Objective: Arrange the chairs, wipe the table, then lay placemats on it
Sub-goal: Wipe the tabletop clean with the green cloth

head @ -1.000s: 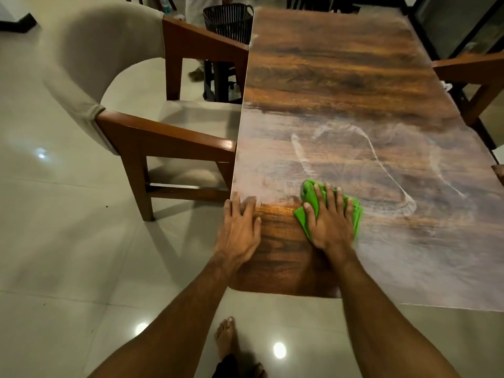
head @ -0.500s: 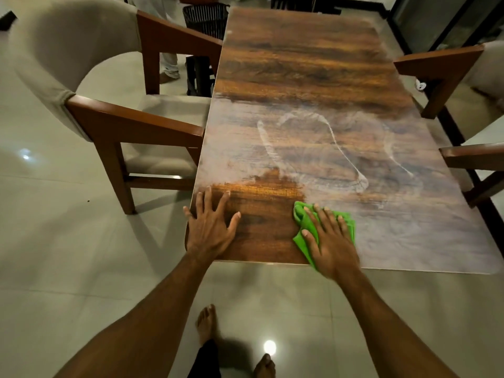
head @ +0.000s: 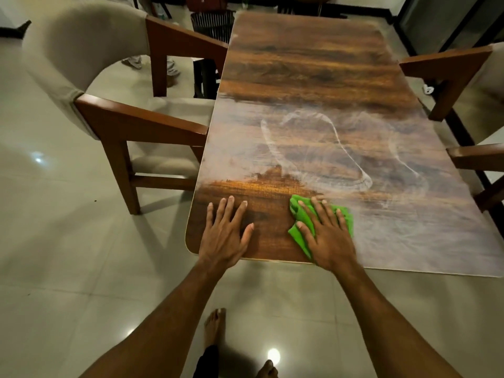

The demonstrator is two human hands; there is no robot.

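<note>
Fingers [head: 321,211] of right hand [head: 331,238]: spread, straight, pressing flat on crumpled bright green cloth [head: 299,236]; no pinch, no curl. Fingers [head: 227,211] of left hand [head: 225,236]: likewise spread, palm down on bare wood beside the cloth, apart from it, holding nothing. Both placed at near-left corner of long dark-brown wood-grain rectangular table [head: 313,64], close to its near edge.

Surface condition: clean glossy patch under and around left hand. Pale hazy film [head: 409,227] with looping white streaks across near-right and middle. Far end appearing free of film.

Step in hand, by judgement: wiping, at an early stage. No placemats in view.

Recommended method:
- Bear evenly on cloth with palm and all fingers.
- Work in straight overlapping passes from clean patch rightward, then on toward far end.
- Refold to a fresh face once loaded, to avoid new streaks.
- Use left hand as a brace on wiped wood only, lifting rather than dragging it.

Further off: beige-upholstered armchair with brown wooden arms [head: 141,118] drawn up at left side, arm tip near table edge. Second brown wooden chair arm [head: 447,69] at right side.
</note>
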